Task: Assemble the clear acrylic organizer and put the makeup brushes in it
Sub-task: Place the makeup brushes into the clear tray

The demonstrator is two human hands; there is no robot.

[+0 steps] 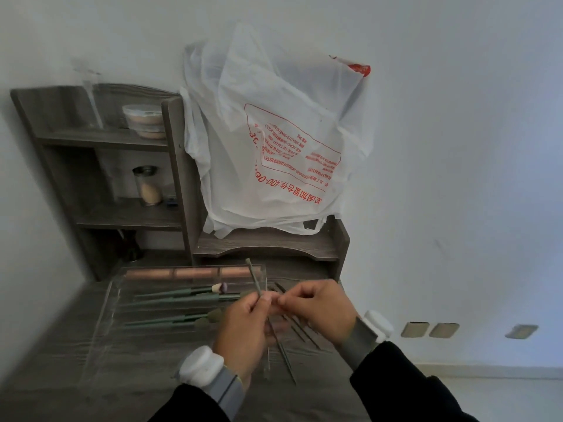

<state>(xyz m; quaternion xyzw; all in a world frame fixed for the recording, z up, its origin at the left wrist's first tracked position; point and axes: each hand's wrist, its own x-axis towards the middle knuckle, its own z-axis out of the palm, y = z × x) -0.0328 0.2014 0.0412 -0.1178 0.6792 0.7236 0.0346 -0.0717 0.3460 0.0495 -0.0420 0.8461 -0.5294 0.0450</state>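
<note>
A clear acrylic organizer tray (100,318) lies flat on the grey wooden desk (128,388). Several green-handled makeup brushes (179,295) lie across it, heads to the right. My left hand (243,327) is shut on a thin green brush (254,278), which sticks up and away from me. My right hand (316,306) pinches the lower end of that same brush, fingertips meeting those of the left hand. A few thin dark brushes (286,357) lie on the desk under my hands.
A grey wooden shelf unit (176,166) stands at the back of the desk with a plastic tub (144,120) and a glass jar (149,185) on it. A white plastic bag with red print (274,141) rests on its low right section. The white wall is on the right.
</note>
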